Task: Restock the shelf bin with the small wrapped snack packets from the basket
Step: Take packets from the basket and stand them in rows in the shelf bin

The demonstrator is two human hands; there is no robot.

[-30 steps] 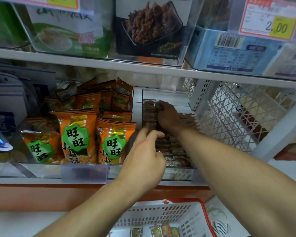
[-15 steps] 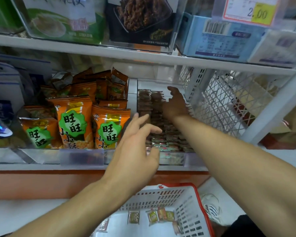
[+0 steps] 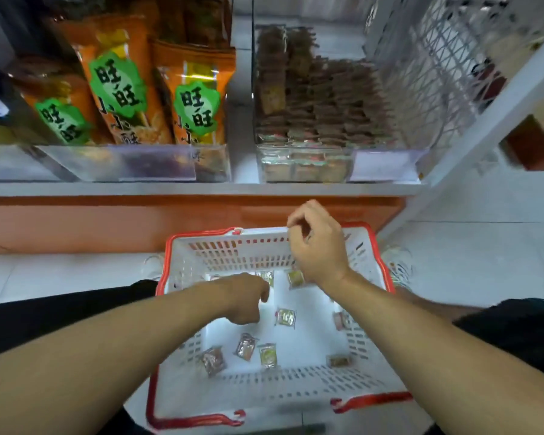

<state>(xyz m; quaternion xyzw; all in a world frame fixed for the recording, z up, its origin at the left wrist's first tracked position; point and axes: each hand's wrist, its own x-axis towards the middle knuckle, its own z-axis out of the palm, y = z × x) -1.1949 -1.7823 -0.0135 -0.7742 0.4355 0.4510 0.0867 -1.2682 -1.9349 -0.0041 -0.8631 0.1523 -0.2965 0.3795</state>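
Your left hand [image 3: 244, 301] reached down inside the white basket [image 3: 274, 392], its fingers curled downward and holding nothing visible, just beside a yellow-green snack packet [image 3: 285, 317]. Your right hand [image 3: 319, 246] hovered over the basket's far rim, fingers loosely curled; whether they pinched anything, you couldn't tell. More packets lay scattered on the basket floor. The clear shelf bin [image 3: 387, 161] above held stacked packets.
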